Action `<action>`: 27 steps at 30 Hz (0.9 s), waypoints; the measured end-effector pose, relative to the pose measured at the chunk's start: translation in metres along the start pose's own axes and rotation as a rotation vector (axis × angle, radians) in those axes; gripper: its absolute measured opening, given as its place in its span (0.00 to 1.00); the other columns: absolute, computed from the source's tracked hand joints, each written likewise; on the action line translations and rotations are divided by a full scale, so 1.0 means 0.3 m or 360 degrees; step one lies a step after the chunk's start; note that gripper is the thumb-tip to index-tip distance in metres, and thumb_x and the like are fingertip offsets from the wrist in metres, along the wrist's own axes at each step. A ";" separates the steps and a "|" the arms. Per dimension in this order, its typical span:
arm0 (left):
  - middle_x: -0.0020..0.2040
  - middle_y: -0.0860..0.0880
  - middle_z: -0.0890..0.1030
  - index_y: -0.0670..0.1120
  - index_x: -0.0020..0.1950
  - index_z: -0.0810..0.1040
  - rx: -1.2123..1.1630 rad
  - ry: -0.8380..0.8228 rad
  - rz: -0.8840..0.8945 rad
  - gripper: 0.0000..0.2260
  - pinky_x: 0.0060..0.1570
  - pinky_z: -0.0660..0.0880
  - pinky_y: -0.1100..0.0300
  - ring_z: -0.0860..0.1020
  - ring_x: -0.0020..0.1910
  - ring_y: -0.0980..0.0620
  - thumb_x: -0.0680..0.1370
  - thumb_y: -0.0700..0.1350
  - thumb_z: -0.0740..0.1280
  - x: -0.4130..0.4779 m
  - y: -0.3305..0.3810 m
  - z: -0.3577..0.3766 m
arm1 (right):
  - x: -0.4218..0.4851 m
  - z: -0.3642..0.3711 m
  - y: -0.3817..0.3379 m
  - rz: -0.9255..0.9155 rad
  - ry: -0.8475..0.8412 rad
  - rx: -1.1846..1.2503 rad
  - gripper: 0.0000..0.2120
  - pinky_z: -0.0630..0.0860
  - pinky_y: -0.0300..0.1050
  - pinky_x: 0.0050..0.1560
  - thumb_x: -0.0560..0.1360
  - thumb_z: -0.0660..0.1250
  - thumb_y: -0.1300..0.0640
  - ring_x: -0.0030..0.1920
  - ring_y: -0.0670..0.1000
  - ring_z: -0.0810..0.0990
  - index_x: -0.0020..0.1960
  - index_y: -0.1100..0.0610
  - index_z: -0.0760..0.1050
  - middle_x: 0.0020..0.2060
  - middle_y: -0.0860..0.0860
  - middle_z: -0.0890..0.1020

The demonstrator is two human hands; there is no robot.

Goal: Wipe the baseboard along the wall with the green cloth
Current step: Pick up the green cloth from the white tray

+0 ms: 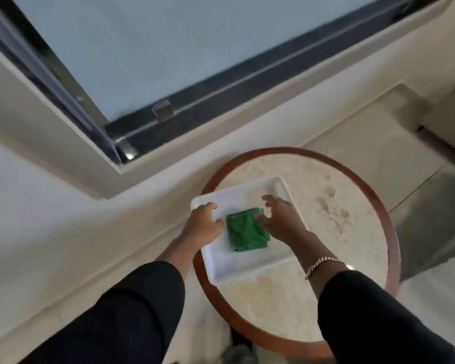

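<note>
A folded green cloth [247, 231] lies in a white rectangular tray [247, 266] on a round table. My left hand [202, 227] rests over the tray's left rim, fingers curled, thumb close to the cloth's left edge. My right hand [281, 219] hovers over the cloth's right side with fingers spread, fingertips at its upper right corner. Neither hand has closed on the cloth. The cream wall [90, 219] runs diagonally left of the table; its baseboard is not clearly visible.
The round table [326, 206] has a pale stone top and a red-brown wooden rim. A dark-framed window [168, 48] fills the upper part. Tiled floor [431, 206] lies to the right. A dark shoe [241, 340] shows under the table's near edge.
</note>
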State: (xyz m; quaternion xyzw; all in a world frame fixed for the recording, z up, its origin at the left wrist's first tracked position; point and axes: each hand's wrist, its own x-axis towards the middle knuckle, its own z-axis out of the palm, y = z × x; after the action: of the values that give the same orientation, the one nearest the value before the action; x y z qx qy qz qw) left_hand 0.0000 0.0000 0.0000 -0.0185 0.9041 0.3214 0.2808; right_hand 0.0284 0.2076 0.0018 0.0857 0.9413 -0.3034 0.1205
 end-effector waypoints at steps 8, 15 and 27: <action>0.58 0.44 0.80 0.46 0.63 0.72 -0.0309 0.0189 -0.0358 0.23 0.53 0.80 0.50 0.79 0.55 0.43 0.71 0.49 0.73 0.121 0.009 0.287 | 0.045 0.223 0.107 0.0280 -0.0032 0.0111 0.30 0.78 0.55 0.54 0.75 0.67 0.56 0.55 0.61 0.77 0.75 0.52 0.60 0.58 0.60 0.77; 0.43 0.52 0.78 0.45 0.65 0.76 -0.0598 0.0510 -0.0202 0.22 0.35 0.71 0.74 0.77 0.42 0.55 0.72 0.40 0.74 0.100 -0.056 0.303 | 0.033 0.289 0.081 0.0291 0.0354 0.0380 0.29 0.81 0.55 0.48 0.70 0.68 0.61 0.49 0.58 0.81 0.70 0.50 0.66 0.51 0.57 0.82; 0.45 0.49 0.81 0.46 0.64 0.79 -0.1127 0.0908 0.0087 0.22 0.40 0.77 0.72 0.80 0.43 0.54 0.70 0.36 0.74 -0.325 -0.372 -0.017 | -0.295 0.389 -0.417 0.0018 0.0613 0.0672 0.25 0.82 0.55 0.46 0.71 0.71 0.62 0.43 0.50 0.81 0.66 0.51 0.72 0.46 0.50 0.82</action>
State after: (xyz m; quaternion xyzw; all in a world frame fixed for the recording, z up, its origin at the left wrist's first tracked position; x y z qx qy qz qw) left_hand 0.1034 -0.1057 -0.0098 -0.1773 0.7800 0.6001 -0.0116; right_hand 0.1042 0.0305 0.0035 0.1701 0.8624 -0.4702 -0.0793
